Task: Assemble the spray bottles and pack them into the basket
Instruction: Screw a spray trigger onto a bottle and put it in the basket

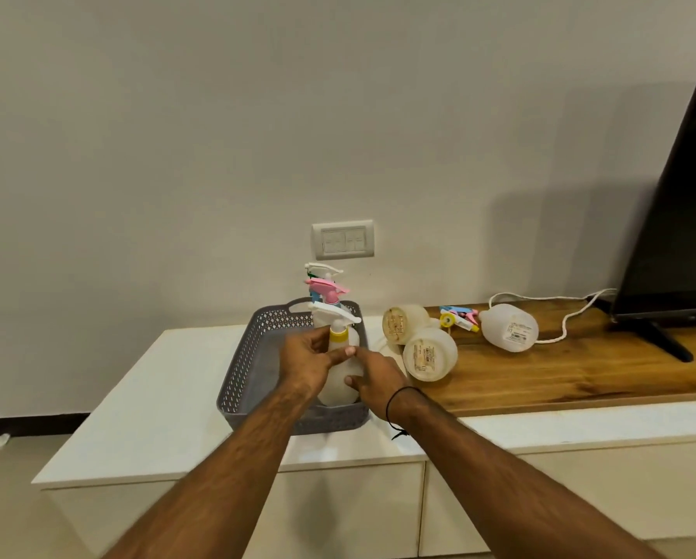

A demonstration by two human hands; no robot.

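Three assembled spray bottles stand in the grey basket (253, 369), which sits on the white part of the bench (144, 417) close to its front edge. I count one with a white trigger and yellow collar (340, 357) nearest me, one with a pink trigger (326, 287) behind it, and one with a white trigger (323, 270) at the back; the bodies of the two rear ones are mostly hidden.

Three bare bottles without triggers lie on their sides to the right of the basket: two (405, 322) (430, 359) touching each other at the seam between white top and wooden top, bases with labels toward me, and one (507, 326) further right on the wood, nearer the back edge. At least one loose trigger head (457, 316) lies between them, with yellow, pink and blue parts; I cannot tell the exact count.

Front bottle: translucent white, rounded body, upright, near the basket's right wall.

Both my hands are on it. Left hand (306, 363) grips the upper body from the left, fingers curled round it just below the yellow collar. Right hand (374, 373) holds the lower body from the right, thumb and fingers wrapped round it; black cord on that wrist.

One TV (677, 219) at the right end of the bench, one white cable (560, 316) running behind the bare bottles, one wall socket plate (343, 239) above the basket.
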